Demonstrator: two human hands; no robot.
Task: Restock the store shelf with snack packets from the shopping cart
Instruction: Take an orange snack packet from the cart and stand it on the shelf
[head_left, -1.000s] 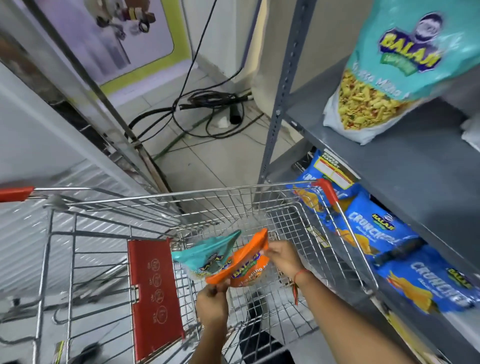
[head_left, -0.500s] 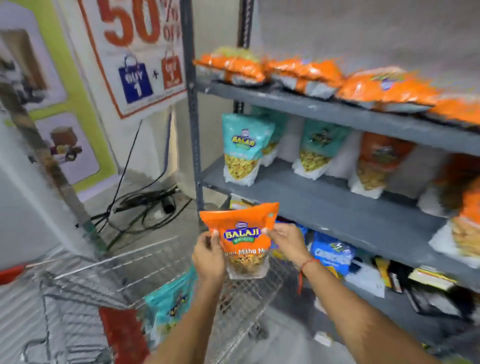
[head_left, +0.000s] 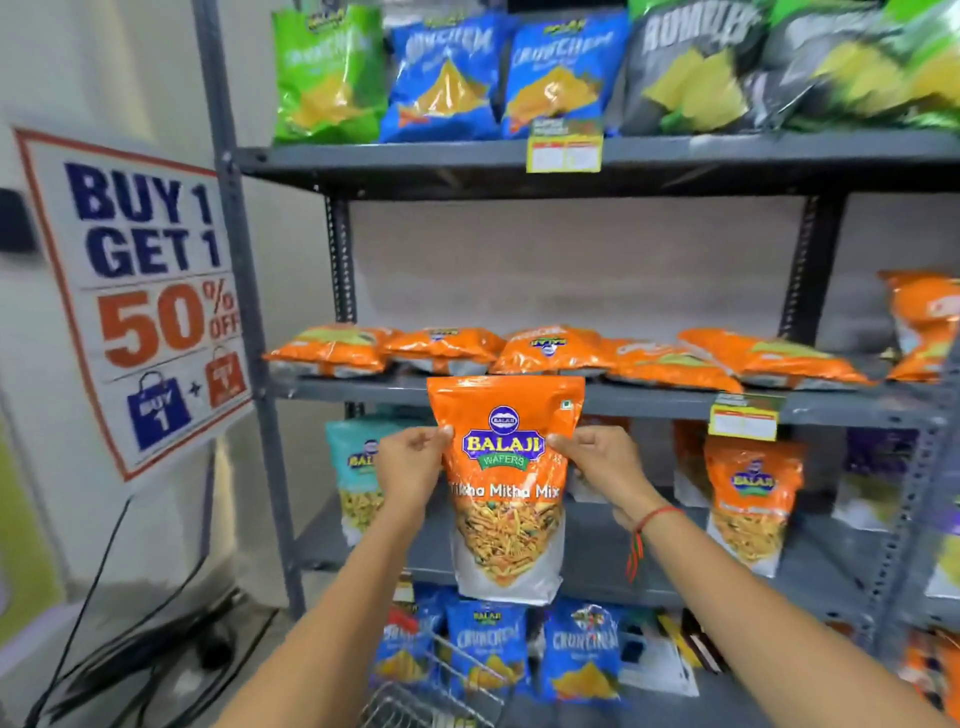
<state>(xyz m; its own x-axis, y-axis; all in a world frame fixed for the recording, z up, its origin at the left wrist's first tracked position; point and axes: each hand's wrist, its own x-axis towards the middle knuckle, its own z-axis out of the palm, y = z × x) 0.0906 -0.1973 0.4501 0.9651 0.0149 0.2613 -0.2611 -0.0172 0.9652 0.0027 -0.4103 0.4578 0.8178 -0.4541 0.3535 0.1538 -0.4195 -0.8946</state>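
An orange Balaji snack packet hangs upright in front of the grey metal shelf unit. My left hand pinches its left edge and my right hand pinches its right edge, both near the logo. The packet's top reaches the front lip of the shelf where several orange packets lie flat. Only a corner of the wire shopping cart shows at the bottom.
Teal and orange packets stand on the shelf behind my hands. Blue packets fill the shelf below; green, blue and black bags line the top one. A sale poster hangs left; cables lie on the floor.
Both hands lifted the orange packet out of the cart and up to shelf height. The view swung upward from the cart to the shelves.
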